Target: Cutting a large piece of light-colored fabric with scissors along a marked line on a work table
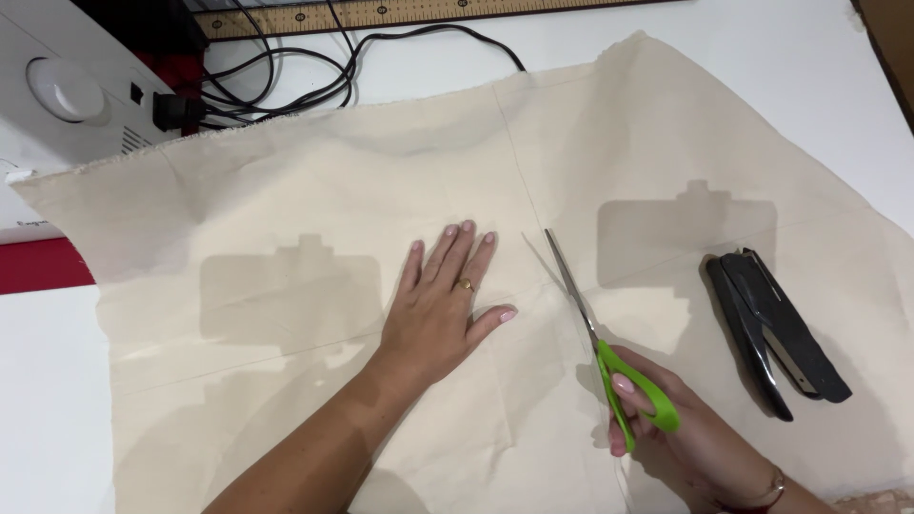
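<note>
A large piece of cream fabric [314,190] lies spread over a white table [781,67]. My left hand [440,309] rests flat on the cloth near its middle, fingers apart, a ring on one finger. My right hand [685,428] grips green-handled scissors [609,352] at the lower right. Their metal blades point up and to the left along a faint crease in the fabric, just right of my left hand, and look nearly closed.
A black stapler [773,333] lies on the fabric to the right of the scissors. A white sewing machine [67,86] stands at the upper left with black cables [305,76] beside it. A wooden ruler [381,13] lies along the far edge.
</note>
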